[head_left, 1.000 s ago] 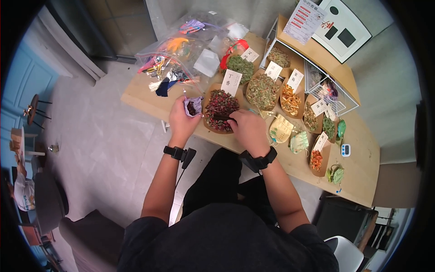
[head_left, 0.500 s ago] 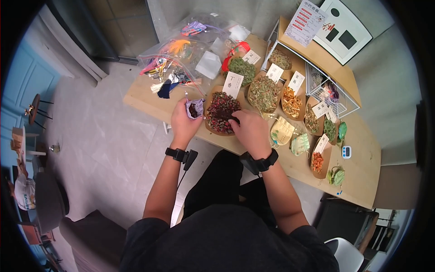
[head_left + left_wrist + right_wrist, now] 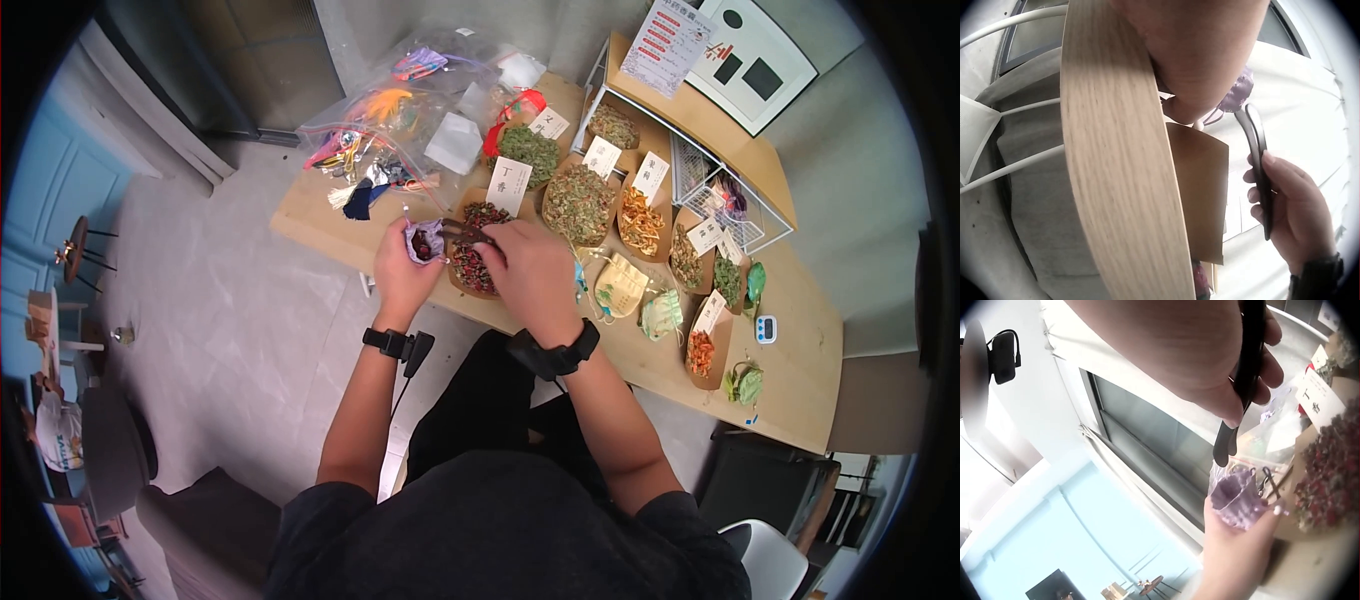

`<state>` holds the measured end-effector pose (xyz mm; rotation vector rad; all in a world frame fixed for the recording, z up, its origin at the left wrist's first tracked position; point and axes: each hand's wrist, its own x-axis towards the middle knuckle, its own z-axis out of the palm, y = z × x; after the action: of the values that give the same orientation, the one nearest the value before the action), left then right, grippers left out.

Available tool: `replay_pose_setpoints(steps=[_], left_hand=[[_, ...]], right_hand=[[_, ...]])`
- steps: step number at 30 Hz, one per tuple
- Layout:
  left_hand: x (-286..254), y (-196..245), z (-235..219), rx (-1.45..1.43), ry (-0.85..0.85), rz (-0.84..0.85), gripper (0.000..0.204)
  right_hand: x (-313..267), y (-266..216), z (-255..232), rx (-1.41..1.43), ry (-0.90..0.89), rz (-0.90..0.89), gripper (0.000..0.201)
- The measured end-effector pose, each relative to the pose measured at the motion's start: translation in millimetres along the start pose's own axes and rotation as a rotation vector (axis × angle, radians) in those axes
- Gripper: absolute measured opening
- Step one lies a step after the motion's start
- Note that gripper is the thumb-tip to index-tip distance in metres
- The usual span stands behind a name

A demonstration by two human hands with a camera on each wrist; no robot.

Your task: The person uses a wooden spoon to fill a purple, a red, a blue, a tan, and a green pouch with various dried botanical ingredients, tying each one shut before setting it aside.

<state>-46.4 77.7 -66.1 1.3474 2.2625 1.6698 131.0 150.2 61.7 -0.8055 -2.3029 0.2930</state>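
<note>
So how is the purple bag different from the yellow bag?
The purple bag is held in the left hand, while the yellow bag lies on the table. The purple bag's open mouth shows dark bits; you can't see inside the yellow bag. Both are little bags.

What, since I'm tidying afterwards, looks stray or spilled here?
A tiny blue scrap lies near the table's edge, apart from the nearest tray, so it looks stray, though too small to identify. No obvious spill shows around the purple pouch.

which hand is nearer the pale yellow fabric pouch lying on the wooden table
Right: the right hand is just left of the pale yellow pouch; the left hand is farther left, holding the small purple fabric pouch.
</note>
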Motion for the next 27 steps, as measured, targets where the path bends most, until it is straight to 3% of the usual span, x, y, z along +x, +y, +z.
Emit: replay_pose_setpoints(steps=[6,9,18,21,24,27], left_hand=[[-1,-4,0,0.02,0.064,0.064,0.07],[-1,-1,1,0.016,0.051,0.044,0.071],[0,-2,0,0.017,0.065,0.079,0.07],[-1,-2,-1,0.059,0.054,0.09,0.069],[-1,-1,-2,0.084,0.045,0.092,0.068],[-1,-1,-2,0.068,0.041,0.083,0.068]], right_hand=[[-3,28,-21,-0.201,-0.105,0.099,0.013],[-10,33,-25,-0.277,-0.272,0.144,0.013],[-20,36,-1,-0.309,-0.228,0.023,0.012],[-19,38,-1,-0.273,-0.194,0.056,0.011],[-9,25,-12,-0.13,-0.093,0.102,0.011],[0,7,-12,0.089,-0.007,0.008,0.017]])
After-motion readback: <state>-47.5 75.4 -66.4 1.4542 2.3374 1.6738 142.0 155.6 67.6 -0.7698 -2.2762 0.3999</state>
